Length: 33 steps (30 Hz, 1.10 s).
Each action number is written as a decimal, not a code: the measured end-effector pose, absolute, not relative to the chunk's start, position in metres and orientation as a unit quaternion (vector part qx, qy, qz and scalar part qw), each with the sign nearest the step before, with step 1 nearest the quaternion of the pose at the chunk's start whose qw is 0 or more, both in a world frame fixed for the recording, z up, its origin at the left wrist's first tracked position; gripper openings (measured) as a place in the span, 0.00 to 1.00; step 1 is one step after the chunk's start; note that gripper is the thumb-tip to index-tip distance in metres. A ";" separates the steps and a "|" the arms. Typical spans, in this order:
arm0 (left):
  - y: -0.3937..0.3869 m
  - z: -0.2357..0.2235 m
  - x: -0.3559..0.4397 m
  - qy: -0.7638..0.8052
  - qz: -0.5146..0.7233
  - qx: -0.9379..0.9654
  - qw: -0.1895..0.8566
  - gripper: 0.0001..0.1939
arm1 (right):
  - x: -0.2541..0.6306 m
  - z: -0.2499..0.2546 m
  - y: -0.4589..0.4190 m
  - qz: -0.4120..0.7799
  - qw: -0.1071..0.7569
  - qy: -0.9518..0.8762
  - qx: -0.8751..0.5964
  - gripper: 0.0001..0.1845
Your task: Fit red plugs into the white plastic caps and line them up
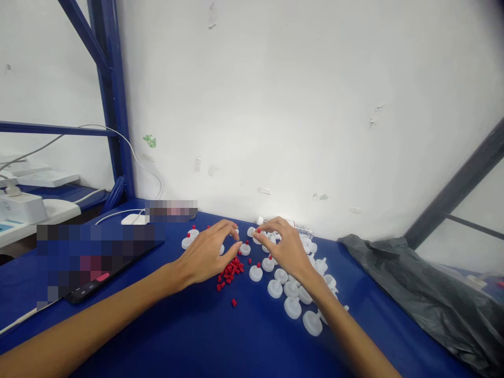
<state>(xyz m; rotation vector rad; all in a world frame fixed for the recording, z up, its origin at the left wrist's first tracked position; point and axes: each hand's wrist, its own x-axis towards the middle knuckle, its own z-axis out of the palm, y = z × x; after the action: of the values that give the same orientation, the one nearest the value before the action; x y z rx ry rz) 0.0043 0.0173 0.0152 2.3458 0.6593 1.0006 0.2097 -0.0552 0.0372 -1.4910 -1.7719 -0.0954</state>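
My left hand (210, 249) hovers over the left side of the work area, its thumb and fingers apart with nothing visible between them. Below its fingertips lies a pile of small red caps (231, 270). My right hand (284, 244) pinches a small red cap (259, 230) between thumb and forefinger, close to white round nozzle lids. Some lids, such as one white lid (255, 273) between my hands, have a red cap on the spout. Under my right wrist, several bare white lids (292, 307) are spread out. My left hand partly hides other capped lids.
A dark tablet-like device (84, 294), partly blurred out, and a white charger (133, 219) with cables sit at left on the blue table (189, 336). A black plastic sheet (417, 283) lies at right. Behind stand a white wall and a blue metal frame (114, 94).
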 end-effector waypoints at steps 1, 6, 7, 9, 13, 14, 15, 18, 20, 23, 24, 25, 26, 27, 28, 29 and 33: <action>0.017 0.015 0.003 0.239 0.370 0.878 0.188 0.12 | 0.215 0.035 -0.052 -0.045 0.375 -0.700 -0.607 0.09; 0.016 0.016 -0.003 0.237 0.361 0.899 0.070 0.19 | 0.229 0.020 -0.043 -0.046 0.266 -0.714 -0.646 0.07; 0.017 0.015 -0.004 0.231 0.353 0.905 0.052 0.20 | 0.229 0.018 -0.042 -0.043 0.258 -0.717 -0.646 0.07; 0.020 0.013 -0.007 0.219 0.332 0.917 0.023 0.21 | 0.228 0.017 -0.043 -0.036 0.250 -0.722 -0.645 0.07; 0.022 0.010 -0.008 0.219 0.300 0.928 0.007 0.22 | 0.227 0.019 -0.045 -0.081 0.239 -0.717 -0.650 0.09; 0.022 0.010 -0.007 0.220 0.294 0.930 0.010 0.22 | 0.229 0.020 -0.045 -0.102 0.239 -0.709 -0.655 0.09; 0.021 0.011 -0.006 0.222 0.287 0.932 0.011 0.21 | 0.230 0.020 -0.045 -0.122 0.240 -0.699 -0.663 0.11; 0.022 0.012 -0.002 0.228 0.258 0.939 0.012 0.13 | 0.236 0.020 -0.044 -0.161 0.248 -0.664 -0.687 0.13; 0.024 0.011 -0.001 0.220 0.229 0.948 0.004 0.11 | 0.239 0.019 -0.043 -0.177 0.250 -0.646 -0.699 0.13; 0.030 0.008 -0.002 0.193 0.193 0.962 -0.009 0.12 | 0.241 0.016 -0.043 -0.181 0.244 -0.643 -0.703 0.11; 0.031 0.008 -0.003 0.186 0.189 0.964 -0.011 0.12 | 0.242 0.015 -0.043 -0.178 0.240 -0.646 -0.703 0.11; 0.033 0.008 -0.004 0.178 0.187 0.966 -0.011 0.12 | 0.242 0.013 -0.042 -0.173 0.235 -0.650 -0.702 0.10; 0.034 0.008 -0.004 0.172 0.186 0.967 -0.010 0.11 | 0.243 0.011 -0.042 -0.168 0.230 -0.653 -0.702 0.09; 0.035 0.008 -0.005 0.167 0.184 0.969 -0.007 0.11 | 0.243 0.008 -0.041 -0.161 0.226 -0.654 -0.703 0.08; 0.036 0.008 -0.005 0.164 0.180 0.970 -0.005 0.11 | 0.244 0.006 -0.041 -0.154 0.222 -0.655 -0.705 0.06; 0.037 0.008 -0.005 0.163 0.176 0.971 -0.004 0.12 | 0.244 0.005 -0.040 -0.147 0.219 -0.656 -0.707 0.04; 0.040 0.003 -0.003 0.165 0.163 0.973 -0.009 0.12 | 0.245 0.005 -0.040 -0.115 0.219 -0.658 -0.712 0.02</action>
<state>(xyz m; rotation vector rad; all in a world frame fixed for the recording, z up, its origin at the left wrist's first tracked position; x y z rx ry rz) -0.0034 0.0405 0.0030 3.0739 0.5205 0.5159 0.2450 -0.0397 0.0047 -1.9695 -1.8202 -0.3178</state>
